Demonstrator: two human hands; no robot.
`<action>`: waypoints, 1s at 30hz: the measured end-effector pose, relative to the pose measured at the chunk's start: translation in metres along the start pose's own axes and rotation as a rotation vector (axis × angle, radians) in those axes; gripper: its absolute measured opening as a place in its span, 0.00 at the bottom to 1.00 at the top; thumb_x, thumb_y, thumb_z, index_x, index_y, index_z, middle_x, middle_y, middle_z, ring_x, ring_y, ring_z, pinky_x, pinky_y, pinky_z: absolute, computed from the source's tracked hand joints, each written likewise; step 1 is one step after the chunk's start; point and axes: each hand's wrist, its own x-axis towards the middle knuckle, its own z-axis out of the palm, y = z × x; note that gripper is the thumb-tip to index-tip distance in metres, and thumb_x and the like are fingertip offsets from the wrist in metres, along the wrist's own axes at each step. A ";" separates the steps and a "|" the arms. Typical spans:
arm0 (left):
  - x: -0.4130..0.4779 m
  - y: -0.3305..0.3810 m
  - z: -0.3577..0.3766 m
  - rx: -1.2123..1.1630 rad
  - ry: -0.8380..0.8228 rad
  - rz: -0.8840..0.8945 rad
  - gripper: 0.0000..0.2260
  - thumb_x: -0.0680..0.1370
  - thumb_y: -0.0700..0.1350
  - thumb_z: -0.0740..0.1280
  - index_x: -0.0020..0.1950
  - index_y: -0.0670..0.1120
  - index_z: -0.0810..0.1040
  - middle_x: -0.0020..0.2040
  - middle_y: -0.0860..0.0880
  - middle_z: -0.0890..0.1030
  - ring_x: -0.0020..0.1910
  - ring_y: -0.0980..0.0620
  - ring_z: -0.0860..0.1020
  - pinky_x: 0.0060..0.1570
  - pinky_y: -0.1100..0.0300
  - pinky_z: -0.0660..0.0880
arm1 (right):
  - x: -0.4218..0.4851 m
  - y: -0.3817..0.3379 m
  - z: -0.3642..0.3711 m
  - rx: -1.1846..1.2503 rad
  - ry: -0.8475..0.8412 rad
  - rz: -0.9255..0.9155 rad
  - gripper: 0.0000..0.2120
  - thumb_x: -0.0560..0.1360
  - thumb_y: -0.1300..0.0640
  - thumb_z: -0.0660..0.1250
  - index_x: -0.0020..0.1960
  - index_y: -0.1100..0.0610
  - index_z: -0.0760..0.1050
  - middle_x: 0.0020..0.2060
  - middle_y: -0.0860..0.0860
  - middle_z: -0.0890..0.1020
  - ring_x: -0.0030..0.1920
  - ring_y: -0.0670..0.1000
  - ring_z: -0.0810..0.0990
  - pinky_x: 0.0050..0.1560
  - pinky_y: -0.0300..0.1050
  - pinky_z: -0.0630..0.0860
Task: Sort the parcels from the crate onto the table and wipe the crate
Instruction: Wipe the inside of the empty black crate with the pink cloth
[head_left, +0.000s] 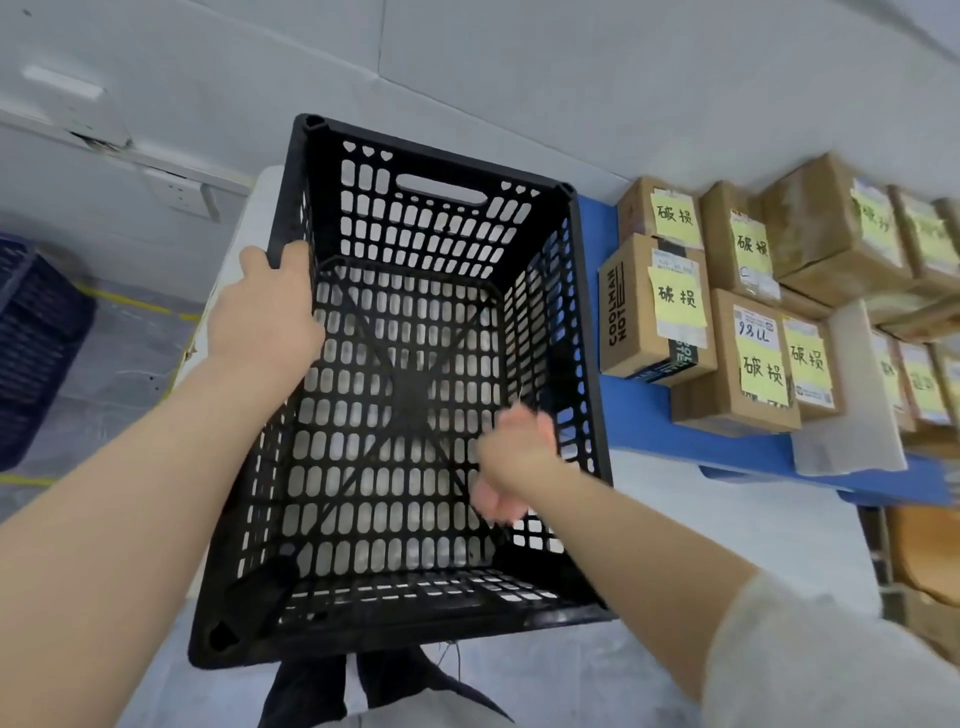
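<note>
L hand (265, 306) grips crate (441, 158) rim.

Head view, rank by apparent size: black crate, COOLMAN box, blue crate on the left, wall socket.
1. black crate: largest by far, though also nearest the camera.
2-3. blue crate and COOLMAN box: similar visible area; the blue one is cut off by the frame edge, so unranked.
4. wall socket: smallest.

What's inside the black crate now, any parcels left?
No parcels show inside the crate; only the right hand reaches in, blurred. It and its forearm cover part of the floor; the near left corner is too dark to judge.
</note>
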 end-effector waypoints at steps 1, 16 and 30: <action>0.000 0.000 0.000 0.008 0.003 0.000 0.27 0.74 0.33 0.63 0.72 0.44 0.61 0.59 0.34 0.66 0.45 0.29 0.72 0.38 0.47 0.65 | 0.000 -0.016 0.011 0.010 -0.126 -0.072 0.20 0.71 0.55 0.64 0.62 0.57 0.71 0.58 0.56 0.71 0.60 0.59 0.67 0.55 0.51 0.70; 0.000 -0.003 0.002 0.013 0.028 0.042 0.24 0.75 0.35 0.63 0.70 0.43 0.63 0.58 0.33 0.66 0.46 0.28 0.72 0.39 0.45 0.65 | -0.062 0.039 -0.016 0.352 0.422 0.252 0.09 0.73 0.53 0.60 0.43 0.54 0.77 0.48 0.51 0.75 0.53 0.53 0.65 0.50 0.49 0.69; 0.001 -0.002 0.000 0.004 0.022 0.035 0.24 0.74 0.33 0.62 0.70 0.42 0.63 0.59 0.33 0.66 0.46 0.28 0.73 0.39 0.46 0.65 | -0.057 0.014 0.004 0.683 0.000 -0.674 0.08 0.76 0.60 0.59 0.50 0.51 0.76 0.41 0.43 0.78 0.39 0.41 0.76 0.37 0.35 0.70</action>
